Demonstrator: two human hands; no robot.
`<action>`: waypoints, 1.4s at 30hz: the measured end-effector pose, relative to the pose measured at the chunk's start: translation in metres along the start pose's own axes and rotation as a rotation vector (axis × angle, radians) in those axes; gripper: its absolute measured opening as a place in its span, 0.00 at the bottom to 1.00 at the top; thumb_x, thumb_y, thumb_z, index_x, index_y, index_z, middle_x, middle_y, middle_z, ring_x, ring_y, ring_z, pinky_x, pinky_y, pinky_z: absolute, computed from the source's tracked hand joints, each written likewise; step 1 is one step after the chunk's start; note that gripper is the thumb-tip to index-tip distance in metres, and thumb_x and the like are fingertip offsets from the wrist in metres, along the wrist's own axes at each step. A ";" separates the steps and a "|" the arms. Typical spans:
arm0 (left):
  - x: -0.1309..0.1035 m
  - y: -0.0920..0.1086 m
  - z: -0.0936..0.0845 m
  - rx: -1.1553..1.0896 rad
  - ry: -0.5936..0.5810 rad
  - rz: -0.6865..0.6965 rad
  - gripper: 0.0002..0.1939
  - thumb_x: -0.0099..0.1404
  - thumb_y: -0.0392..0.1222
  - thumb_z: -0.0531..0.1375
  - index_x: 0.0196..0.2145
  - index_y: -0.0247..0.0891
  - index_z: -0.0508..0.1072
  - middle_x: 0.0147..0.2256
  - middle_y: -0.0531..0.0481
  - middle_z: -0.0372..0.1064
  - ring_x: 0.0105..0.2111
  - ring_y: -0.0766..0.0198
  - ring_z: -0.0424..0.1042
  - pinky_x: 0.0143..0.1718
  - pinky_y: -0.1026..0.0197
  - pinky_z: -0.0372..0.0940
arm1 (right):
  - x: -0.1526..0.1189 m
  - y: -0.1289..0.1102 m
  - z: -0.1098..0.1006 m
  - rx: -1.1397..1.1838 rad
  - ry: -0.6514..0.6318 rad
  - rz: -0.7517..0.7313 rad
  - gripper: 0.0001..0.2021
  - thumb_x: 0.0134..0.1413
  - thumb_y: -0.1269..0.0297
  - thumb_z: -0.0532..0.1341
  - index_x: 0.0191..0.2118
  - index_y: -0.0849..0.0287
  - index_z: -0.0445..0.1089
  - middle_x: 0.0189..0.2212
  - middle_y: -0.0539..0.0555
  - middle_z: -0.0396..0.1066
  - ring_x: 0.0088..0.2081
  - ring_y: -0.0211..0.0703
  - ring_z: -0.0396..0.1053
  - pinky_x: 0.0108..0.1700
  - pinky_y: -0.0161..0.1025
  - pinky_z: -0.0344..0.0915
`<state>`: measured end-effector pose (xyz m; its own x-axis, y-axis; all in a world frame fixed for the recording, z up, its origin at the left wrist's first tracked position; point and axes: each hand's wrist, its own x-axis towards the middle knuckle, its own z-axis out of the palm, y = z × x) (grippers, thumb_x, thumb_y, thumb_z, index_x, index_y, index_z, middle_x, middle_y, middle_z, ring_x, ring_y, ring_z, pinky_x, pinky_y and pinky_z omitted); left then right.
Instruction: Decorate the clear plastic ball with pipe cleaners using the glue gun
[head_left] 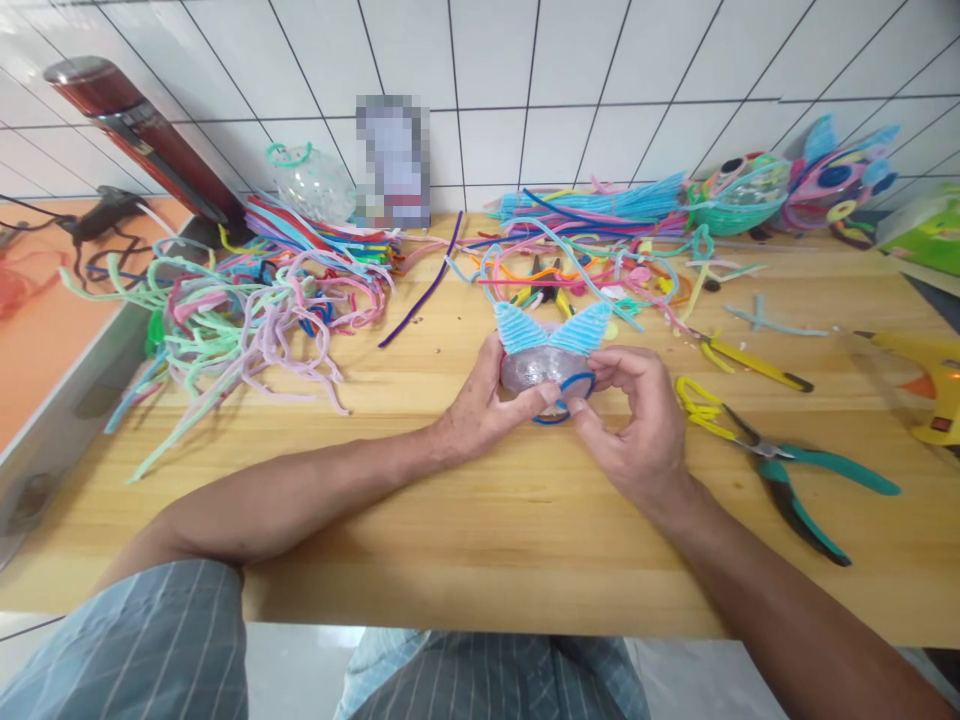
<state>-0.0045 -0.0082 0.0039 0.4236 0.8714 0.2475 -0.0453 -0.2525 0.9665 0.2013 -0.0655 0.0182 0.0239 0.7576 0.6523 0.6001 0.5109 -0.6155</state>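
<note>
The wooden table (450,520) carries everything. Above its middle, the left hand (484,405) has its grip clamped on the clear plastic body (531,368), thumb across the front; the right hand's (639,420) grip is pinched at the edge of a blue loop. The body looks light, thin-walled and slick, likely to dent if squeezed; its rounded sides seem the safest hold. The 2 light-blue pipe-cleaner ears (580,331) on top look soft and bendable, poor handles. The blue pipe-cleaner loop (580,377), springy and easily deformed, probably wants only fingertips.
</note>
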 end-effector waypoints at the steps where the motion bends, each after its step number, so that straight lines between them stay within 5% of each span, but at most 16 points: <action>1: 0.000 0.000 0.000 -0.015 -0.003 -0.010 0.43 0.70 0.70 0.71 0.68 0.45 0.61 0.66 0.38 0.70 0.68 0.42 0.72 0.72 0.37 0.70 | 0.000 0.000 0.000 -0.015 0.001 -0.015 0.23 0.63 0.68 0.70 0.61 0.51 0.71 0.51 0.58 0.77 0.46 0.52 0.78 0.47 0.52 0.80; 8: 0.003 0.000 0.001 -0.011 0.011 0.017 0.47 0.68 0.69 0.74 0.71 0.45 0.60 0.66 0.36 0.70 0.69 0.43 0.72 0.73 0.38 0.68 | 0.001 -0.001 0.003 -0.043 -0.001 -0.070 0.24 0.62 0.70 0.70 0.62 0.51 0.70 0.54 0.60 0.78 0.50 0.55 0.80 0.47 0.52 0.82; 17: 0.002 0.001 -0.001 -0.048 0.016 -0.031 0.39 0.73 0.70 0.68 0.69 0.47 0.61 0.65 0.39 0.72 0.67 0.44 0.73 0.72 0.38 0.70 | 0.001 -0.003 0.004 -0.055 -0.016 -0.069 0.25 0.62 0.70 0.70 0.63 0.52 0.71 0.56 0.61 0.78 0.54 0.58 0.80 0.49 0.55 0.82; 30: 0.001 0.008 0.000 0.017 0.019 -0.020 0.35 0.75 0.69 0.65 0.66 0.44 0.65 0.64 0.38 0.73 0.66 0.43 0.74 0.72 0.38 0.70 | -0.001 0.002 0.004 0.007 0.000 -0.025 0.24 0.63 0.68 0.72 0.62 0.52 0.73 0.55 0.60 0.77 0.48 0.54 0.78 0.50 0.56 0.80; 42: 0.001 -0.006 0.003 0.130 0.052 0.030 0.36 0.74 0.67 0.68 0.66 0.43 0.64 0.64 0.37 0.69 0.65 0.45 0.72 0.72 0.37 0.68 | 0.004 -0.003 0.008 -0.011 0.034 0.051 0.22 0.60 0.68 0.70 0.58 0.50 0.72 0.52 0.59 0.76 0.46 0.54 0.77 0.48 0.57 0.80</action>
<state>-0.0016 -0.0072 -0.0015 0.3757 0.8827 0.2823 0.0617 -0.3278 0.9427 0.1932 -0.0607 0.0192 0.0818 0.7681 0.6351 0.6058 0.4677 -0.6436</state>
